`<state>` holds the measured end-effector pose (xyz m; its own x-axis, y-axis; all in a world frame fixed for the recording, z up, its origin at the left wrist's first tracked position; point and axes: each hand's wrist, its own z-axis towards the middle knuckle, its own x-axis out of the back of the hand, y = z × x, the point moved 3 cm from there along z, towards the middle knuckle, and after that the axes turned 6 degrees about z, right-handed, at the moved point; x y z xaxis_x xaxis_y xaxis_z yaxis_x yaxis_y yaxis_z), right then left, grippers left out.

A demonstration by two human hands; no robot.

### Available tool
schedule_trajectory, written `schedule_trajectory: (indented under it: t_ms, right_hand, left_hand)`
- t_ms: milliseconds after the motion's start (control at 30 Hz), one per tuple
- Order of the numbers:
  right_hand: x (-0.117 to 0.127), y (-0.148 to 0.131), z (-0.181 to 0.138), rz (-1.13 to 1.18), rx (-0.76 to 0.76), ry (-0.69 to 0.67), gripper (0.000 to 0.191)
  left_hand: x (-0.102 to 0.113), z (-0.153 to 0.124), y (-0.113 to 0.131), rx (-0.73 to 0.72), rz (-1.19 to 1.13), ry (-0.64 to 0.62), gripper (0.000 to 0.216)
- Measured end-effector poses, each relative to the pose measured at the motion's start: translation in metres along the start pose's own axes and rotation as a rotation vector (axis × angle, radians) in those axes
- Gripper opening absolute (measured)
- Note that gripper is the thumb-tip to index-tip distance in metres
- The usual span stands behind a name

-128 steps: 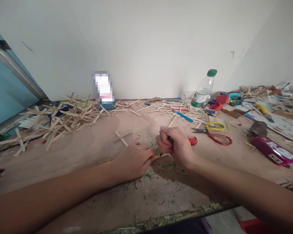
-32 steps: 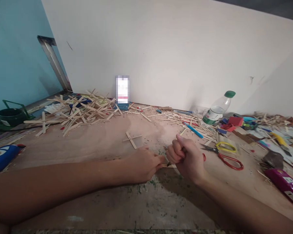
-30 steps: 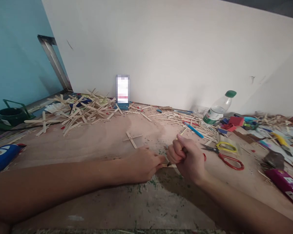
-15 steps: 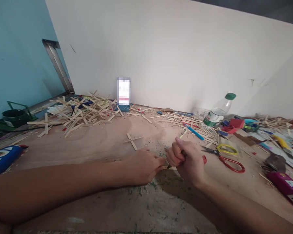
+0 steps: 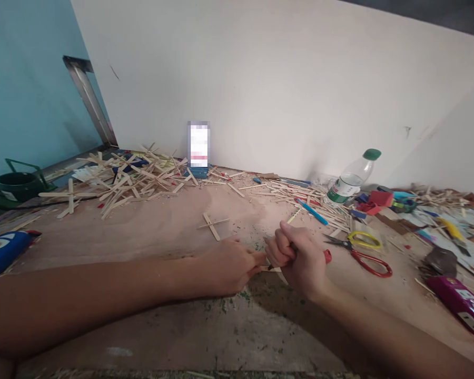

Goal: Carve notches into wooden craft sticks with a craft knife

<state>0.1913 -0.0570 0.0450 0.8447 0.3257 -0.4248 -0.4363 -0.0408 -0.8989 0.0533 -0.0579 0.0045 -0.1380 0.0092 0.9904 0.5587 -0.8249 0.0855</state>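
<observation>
My left hand (image 5: 229, 267) rests low on the table, fingers closed on a wooden craft stick (image 5: 275, 270) that lies between my two hands. Right beside it, my right hand (image 5: 302, 260) is wrapped in a fist around a red-handled tool (image 5: 327, 256). A dark metal tip of that tool pokes out at the stick; the fist hides the rest, so its kind is unclear. Just beyond my left hand lie two craft sticks joined as a cross (image 5: 211, 225). Scissors (image 5: 351, 243) with one yellow and one red handle lie slightly open to the right.
Crossed sticks form a pile (image 5: 138, 176) at the back left, near a lit phone (image 5: 198, 145) and a green bucket (image 5: 19, 184). At the right stand or lie a bottle (image 5: 345, 184), a blue pen (image 5: 314, 211), loose sticks, a yellow cutter (image 5: 454, 234) and a magenta case (image 5: 458, 302).
The whole view has shifted slightly. Both hands keep nearly the same place and grip, with the tool tip still at the stick.
</observation>
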Motion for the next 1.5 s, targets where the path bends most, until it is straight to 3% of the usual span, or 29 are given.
schedule_trajectory:
  t_ms: [1500]
  right_hand:
    - [0.0032, 0.0009, -0.0022, -0.036, 0.004, -0.020, 0.071]
  left_hand:
    - [-0.0035, 0.0000, -0.0028, -0.014, -0.020, -0.017, 0.012]
